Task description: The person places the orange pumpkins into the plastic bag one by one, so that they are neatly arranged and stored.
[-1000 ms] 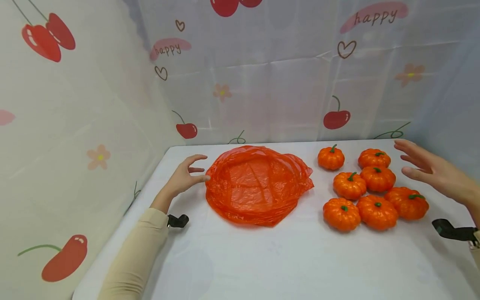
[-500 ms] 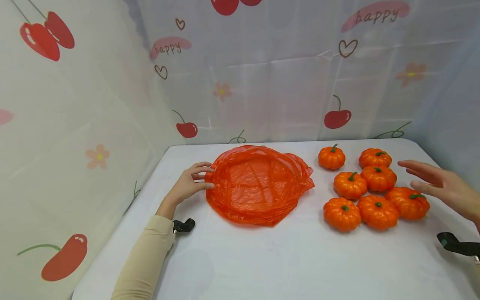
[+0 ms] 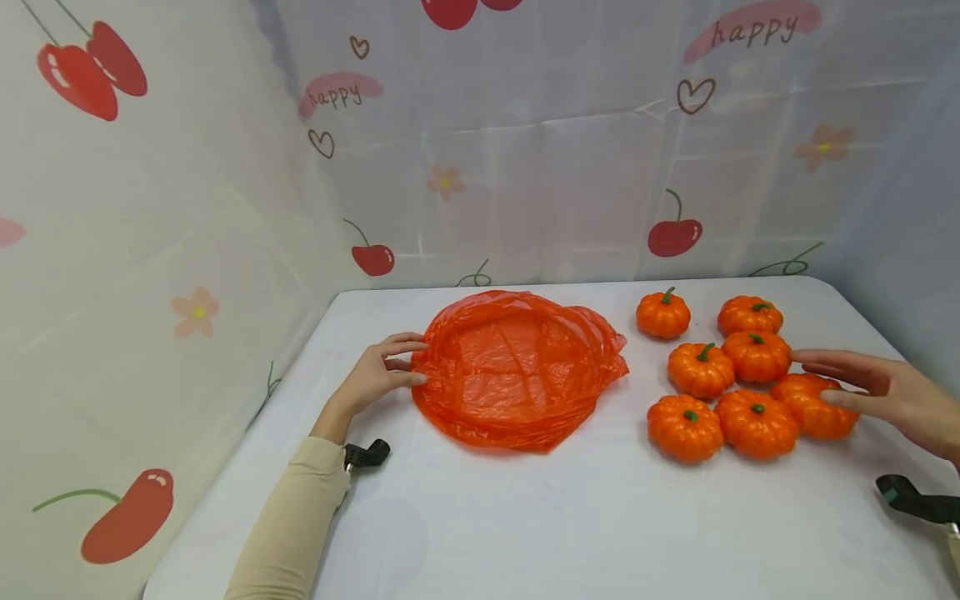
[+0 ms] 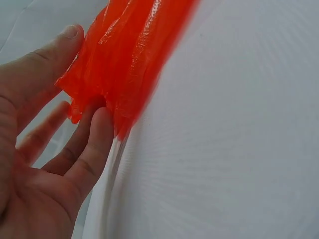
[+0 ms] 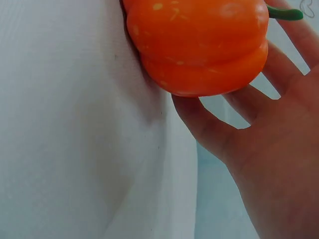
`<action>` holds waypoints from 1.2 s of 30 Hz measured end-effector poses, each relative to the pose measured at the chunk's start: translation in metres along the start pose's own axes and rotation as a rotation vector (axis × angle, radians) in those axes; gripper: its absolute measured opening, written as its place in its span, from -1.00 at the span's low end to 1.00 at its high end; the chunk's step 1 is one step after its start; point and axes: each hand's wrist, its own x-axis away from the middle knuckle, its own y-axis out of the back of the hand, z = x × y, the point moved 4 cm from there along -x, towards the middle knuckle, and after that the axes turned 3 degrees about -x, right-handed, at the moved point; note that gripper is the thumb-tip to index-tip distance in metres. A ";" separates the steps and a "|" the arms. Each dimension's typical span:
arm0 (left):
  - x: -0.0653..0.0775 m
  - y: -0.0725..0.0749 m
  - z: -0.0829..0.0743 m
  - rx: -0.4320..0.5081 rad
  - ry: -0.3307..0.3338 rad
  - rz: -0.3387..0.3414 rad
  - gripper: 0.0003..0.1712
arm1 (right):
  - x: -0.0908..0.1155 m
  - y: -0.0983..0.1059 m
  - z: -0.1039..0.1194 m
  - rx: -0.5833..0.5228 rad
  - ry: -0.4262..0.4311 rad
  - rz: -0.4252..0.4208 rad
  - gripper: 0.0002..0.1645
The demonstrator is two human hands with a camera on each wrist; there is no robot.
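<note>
Clearly, our right hand (image 3: 903,408) is the one to watch: its fingers spread loosely about the rightmost pumpkin (image 3: 813,418), thumb on the near side and fingers behind, with no firm grip that we can see. That pumpkin sits on the white table (image 3: 525,533) at the right end of the near row, close against its neighbour among the six other pumpkins (image 3: 756,425). Our left hand (image 3: 375,379) is half spread at the left edge of the thin orange bag (image 3: 517,367), which lies to the left of the pumpkins, its rim ruffled into a ring. Thumb and fingers stand apart around a fold of film; from the left wrist view we cannot quite tell whether a fingertip is tucked inside or merely rests against it.

As we judge it, a hasty squeeze could make the glossy, rounded pumpkin slip away, and a sideways push could knock its neighbours askew. The film looks flimsy enough to crumple under uneven pressure, and tugging one edge alone could drag the whole bag along.
</note>
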 end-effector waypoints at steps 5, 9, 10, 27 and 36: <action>0.002 -0.003 0.002 0.044 0.030 0.006 -0.41 | 0.002 0.001 -0.010 -0.018 -0.030 0.012 -0.35; 0.004 -0.005 0.004 0.051 0.049 0.004 -0.42 | 0.003 0.003 -0.018 0.037 -0.001 0.018 -0.44; 0.004 -0.005 0.004 0.054 0.046 0.001 -0.42 | 0.003 0.004 -0.020 0.051 0.011 0.015 -0.46; 0.004 -0.007 0.004 0.053 0.067 -0.020 -0.45 | 0.004 0.003 -0.031 0.033 0.079 0.053 -0.33; 0.005 -0.009 0.002 0.032 0.109 -0.018 -0.48 | 0.006 0.003 -0.029 0.016 0.066 0.028 -0.28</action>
